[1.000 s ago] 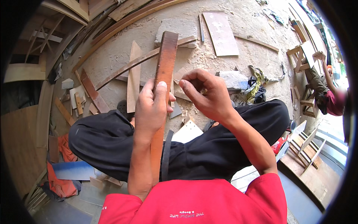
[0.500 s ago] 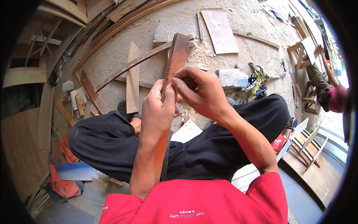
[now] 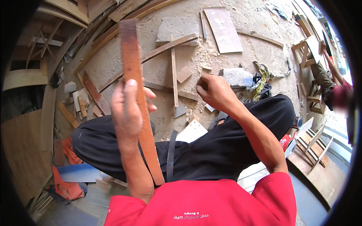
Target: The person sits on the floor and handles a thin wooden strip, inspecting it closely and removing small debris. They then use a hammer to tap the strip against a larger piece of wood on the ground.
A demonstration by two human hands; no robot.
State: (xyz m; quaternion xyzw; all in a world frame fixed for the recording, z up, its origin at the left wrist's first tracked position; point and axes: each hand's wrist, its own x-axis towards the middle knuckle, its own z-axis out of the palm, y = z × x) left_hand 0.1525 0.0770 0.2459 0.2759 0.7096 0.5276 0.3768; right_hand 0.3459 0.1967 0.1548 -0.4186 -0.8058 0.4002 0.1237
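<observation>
My left hand [image 3: 129,109] is closed round a long reddish-brown wooden strip [image 3: 132,67], its thumb on the near face and fingers reaching past the far edge. The strip slants from my shirt front up to the left, and its far end is darkened. Motion blurs the hand slightly. My right hand [image 3: 215,90] hangs in the air to the right, apart from the strip, its fingers curled and pressed together. Whatever those fingers may hold is hidden. A dark flat strip [image 3: 171,156] lies across my lap.
Beyond my knees lie a stone slab [image 3: 186,24], a narrow stick [image 3: 174,75], a pale board [image 3: 223,32] and a concrete block [image 3: 235,78]. Wood offcuts [image 3: 81,105] and orange cloth [image 3: 68,184] are at left. Another person's arm [image 3: 333,69] shows at far right.
My left hand has swung the wooden strip to the left. My right hand, earlier pinching at the strip's edge, has moved away to the right.
</observation>
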